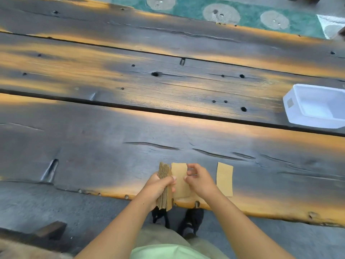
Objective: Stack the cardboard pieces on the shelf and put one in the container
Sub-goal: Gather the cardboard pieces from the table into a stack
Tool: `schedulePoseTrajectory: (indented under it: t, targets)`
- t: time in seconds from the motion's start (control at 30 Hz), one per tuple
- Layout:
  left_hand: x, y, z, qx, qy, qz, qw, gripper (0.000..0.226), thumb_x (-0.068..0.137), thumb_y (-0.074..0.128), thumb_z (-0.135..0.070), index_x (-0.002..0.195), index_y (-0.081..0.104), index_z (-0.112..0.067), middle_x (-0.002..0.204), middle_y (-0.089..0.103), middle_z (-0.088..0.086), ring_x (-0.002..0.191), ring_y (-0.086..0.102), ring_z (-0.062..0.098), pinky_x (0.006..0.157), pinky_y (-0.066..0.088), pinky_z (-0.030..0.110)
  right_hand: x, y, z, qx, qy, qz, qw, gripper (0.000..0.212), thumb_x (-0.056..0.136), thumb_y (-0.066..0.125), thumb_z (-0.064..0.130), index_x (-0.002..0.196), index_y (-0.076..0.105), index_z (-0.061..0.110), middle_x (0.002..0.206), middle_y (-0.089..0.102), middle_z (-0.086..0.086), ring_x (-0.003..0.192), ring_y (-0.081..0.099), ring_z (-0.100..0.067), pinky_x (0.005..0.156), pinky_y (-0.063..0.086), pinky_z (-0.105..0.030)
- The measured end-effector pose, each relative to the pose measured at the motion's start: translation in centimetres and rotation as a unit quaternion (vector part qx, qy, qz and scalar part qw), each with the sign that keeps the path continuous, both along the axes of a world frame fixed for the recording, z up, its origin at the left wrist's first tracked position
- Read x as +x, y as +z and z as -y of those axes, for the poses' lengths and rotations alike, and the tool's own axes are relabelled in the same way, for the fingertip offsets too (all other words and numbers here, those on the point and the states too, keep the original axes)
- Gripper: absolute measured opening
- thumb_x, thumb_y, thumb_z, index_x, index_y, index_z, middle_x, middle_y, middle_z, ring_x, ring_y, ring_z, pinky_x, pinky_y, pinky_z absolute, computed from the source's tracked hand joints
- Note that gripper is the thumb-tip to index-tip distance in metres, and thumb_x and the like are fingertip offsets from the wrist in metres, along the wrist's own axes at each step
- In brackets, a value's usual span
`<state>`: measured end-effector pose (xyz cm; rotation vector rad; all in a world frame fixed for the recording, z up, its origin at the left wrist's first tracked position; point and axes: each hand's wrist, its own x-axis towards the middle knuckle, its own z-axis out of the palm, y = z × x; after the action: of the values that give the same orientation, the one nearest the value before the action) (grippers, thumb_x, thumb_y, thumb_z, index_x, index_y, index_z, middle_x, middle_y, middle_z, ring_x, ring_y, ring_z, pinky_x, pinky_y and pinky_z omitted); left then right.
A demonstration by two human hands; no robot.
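Head view, bottom centre: left hand [160,186] clamped round a thick bundle of brown corrugated cardboard strips [164,186], held on edge. Right hand [198,181] hovers w/ fingers curled, gripping nothing, over a flat tan cardboard piece [179,181] on the dark wooden plank shelf [112,146]. Another flat tan piece [225,179] lies just right of it. Best move, I'd say: pinch the loose piece by its edge, square it against the bundle. White rectangular foam container [315,106], far right, looks empty – no cardboard in it yet.
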<state>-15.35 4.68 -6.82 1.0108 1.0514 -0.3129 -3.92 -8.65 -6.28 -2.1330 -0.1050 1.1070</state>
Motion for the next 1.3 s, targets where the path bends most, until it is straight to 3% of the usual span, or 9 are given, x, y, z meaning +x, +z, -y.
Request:
schedulePoseTrajectory:
  t: [0.13,0.33,0.53,0.67,0.77,0.83,1.0,1.17,1.3]
  targets:
    - [0.4,-0.6,-0.5,0.090,0.013,-0.043,0.995,0.045,0.081,0.074,-0.034,0.115,0.061,-0.008,0.091,0.074,0.014,0.074,0.072,0.025,0.065,0.063,0.043,-0.1,-1.1,0.3,-0.058,-0.066,-0.027,0.996,0.044,0.092,0.065,0.017,0.133,0.056,0.005,0.124,0.064,-0.012,0.117,0.060,-0.027,0.102,0.047,-0.039]
    - [0.4,-1.1,-0.4,0.063,0.039,-0.049,0.996,0.042,0.086,0.071,-0.031,0.113,0.066,0.001,0.098,0.077,0.018,0.070,0.074,0.023,0.062,0.063,0.041,-0.5,-1.9,-0.7,-0.081,-0.083,-0.031,0.993,0.044,0.094,0.061,0.014,0.135,0.055,0.000,0.132,0.063,-0.018,0.123,0.058,-0.032,0.103,0.045,-0.040]
    - [0.6,-1.9,-0.9,0.003,0.076,-0.044,0.996,0.041,0.088,0.072,-0.031,0.116,0.063,-0.002,0.111,0.076,0.015,0.071,0.075,0.024,0.067,0.063,0.043,-0.9,-3.0,-1.9,-0.100,-0.090,-0.042,0.990,0.026,0.089,0.063,0.014,0.108,0.065,-0.003,0.109,0.070,-0.022,0.097,0.065,-0.033,0.079,0.048,-0.037]
    - [0.9,-2.2,-1.5,-0.023,0.095,-0.049,0.994,0.041,0.089,0.072,-0.030,0.117,0.059,-0.004,0.111,0.076,0.015,0.074,0.070,0.027,0.081,0.060,0.048,-1.4,-4.1,-2.4,-0.108,-0.123,-0.058,0.985,0.021,0.088,0.060,0.009,0.108,0.060,0.003,0.107,0.069,-0.015,0.100,0.064,-0.032,0.089,0.055,-0.042]
    - [0.7,-2.3,-2.0,-0.032,0.090,-0.044,0.994,0.041,0.089,0.072,-0.030,0.118,0.059,-0.004,0.109,0.077,0.013,0.069,0.070,0.024,0.073,0.062,0.042,-2.1,-4.5,-2.6,-0.111,-0.142,-0.052,0.982,0.005,0.087,0.060,0.006,0.089,0.058,0.010,0.100,0.069,-0.014,0.099,0.065,-0.034,0.091,0.056,-0.049]
    - [0.4,-2.3,-2.6,-0.042,0.078,-0.039,0.995,0.040,0.089,0.072,-0.030,0.118,0.060,-0.005,0.104,0.079,0.011,0.069,0.072,0.023,0.068,0.062,0.041,-2.2,-4.2,-2.4,-0.104,-0.147,-0.048,0.982,0.020,0.086,0.061,0.004,0.074,0.050,0.016,0.088,0.065,-0.010,0.093,0.064,-0.033,0.089,0.056,-0.049]
    - [-0.1,-1.5,-5.2,-0.078,0.072,-0.005,0.994,0.044,0.087,0.073,-0.037,0.118,0.060,-0.009,0.098,0.081,0.012,0.074,0.077,0.022,0.065,0.063,0.040,-0.8,-1.3,-1.3,-0.024,-0.163,-0.099,0.981,0.030,0.089,0.061,-0.003,0.071,0.045,0.014,0.073,0.055,-0.011,0.066,0.054,-0.025,0.067,0.048,-0.038]
    - [1.5,0.2,-6.1,-0.036,0.028,0.038,0.998,0.056,0.085,0.075,-0.043,0.122,0.063,-0.003,0.101,0.079,0.011,0.078,0.074,0.023,0.083,0.060,0.049,0.8,3.2,-0.8,0.131,-0.169,-0.191,0.958,0.018,0.094,0.057,-0.005,0.081,0.056,0.008,0.073,0.069,-0.010,0.065,0.063,-0.021,0.065,0.052,-0.033]
    - [2.9,1.7,-4.9,-0.090,-0.003,0.088,0.992,0.061,0.074,0.077,-0.049,0.115,0.069,-0.004,0.099,0.079,0.016,0.086,0.077,0.030,0.069,0.062,0.041,0.8,5.4,-1.8,0.186,-0.137,-0.214,0.949,0.012,0.095,0.055,-0.004,0.094,0.064,0.005,0.080,0.072,-0.009,0.069,0.066,-0.018,0.065,0.058,-0.029]
